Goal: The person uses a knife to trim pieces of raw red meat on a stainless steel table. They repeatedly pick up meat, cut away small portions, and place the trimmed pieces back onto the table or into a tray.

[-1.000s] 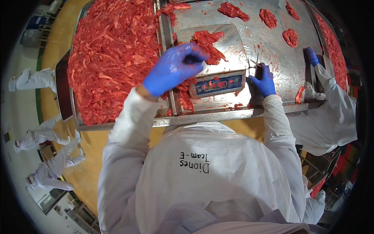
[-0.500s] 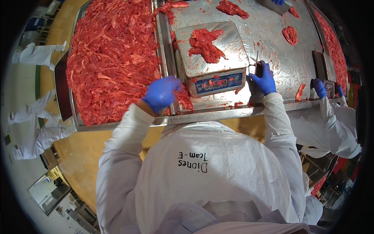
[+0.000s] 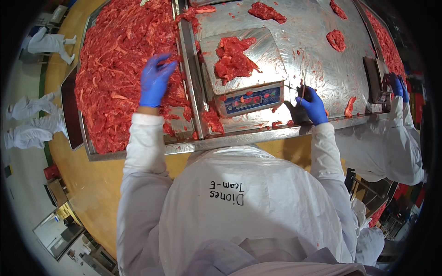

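My left hand, in a blue glove, hangs over the right part of a wide heap of red raw meat. Its fingers are apart, and I see nothing in them. To the right of the heap's metal divider, a digital scale carries a piece of raw meat on its steel platform. Beside the scale's right front corner, my gloved right hand is closed around what look like scissors. Only a thin metal part sticks out past the fingers; the handles are hidden.
More meat pieces lie on the steel table. At right, a co-worker's gloved hands are beside another scale. A raised metal divider separates heap and table. People in white stand far left.
My left hand has moved left and away from me, from beside the divider to above the meat heap. My right hand stays near the scale. The co-worker's hands have come together.
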{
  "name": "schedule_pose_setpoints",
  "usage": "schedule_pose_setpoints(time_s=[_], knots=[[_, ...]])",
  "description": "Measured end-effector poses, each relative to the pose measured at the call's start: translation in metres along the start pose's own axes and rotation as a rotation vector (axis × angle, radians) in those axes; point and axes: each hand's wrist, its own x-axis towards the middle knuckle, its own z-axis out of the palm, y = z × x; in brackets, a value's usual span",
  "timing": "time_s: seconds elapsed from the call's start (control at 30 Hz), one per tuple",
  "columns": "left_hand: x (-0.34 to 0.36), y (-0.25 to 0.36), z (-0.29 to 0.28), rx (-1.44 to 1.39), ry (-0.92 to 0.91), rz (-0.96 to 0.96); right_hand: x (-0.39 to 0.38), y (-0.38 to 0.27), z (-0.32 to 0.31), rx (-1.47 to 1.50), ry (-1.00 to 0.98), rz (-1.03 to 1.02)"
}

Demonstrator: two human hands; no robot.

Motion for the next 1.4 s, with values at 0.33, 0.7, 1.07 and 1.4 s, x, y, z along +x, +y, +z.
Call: schedule_pose_setpoints(time_s=[0.33, 0.7, 1.07, 1.4], knots=[[-0.004, 0.026, 0.127, 0.542, -0.167, 0.17, -0.011, -0.172, 0.075, 0.414, -0.631, -0.113], [0.003, -0.008, 0.079, -0.589, 0.019, -0.195, -0.043, -0.212, 0.185, -0.224, -0.38, -1.092], [-0.034, -0.026, 0.043, -0.414, -0.07, -0.229, 0.18, -0.094, 0.021, -0.675, 0.254, -0.401], [0.025, -0.166, -0.185, 0.688, 0.201, -0.561, 0.099, -0.019, 0.04, -0.855, 0.244, -0.302]])
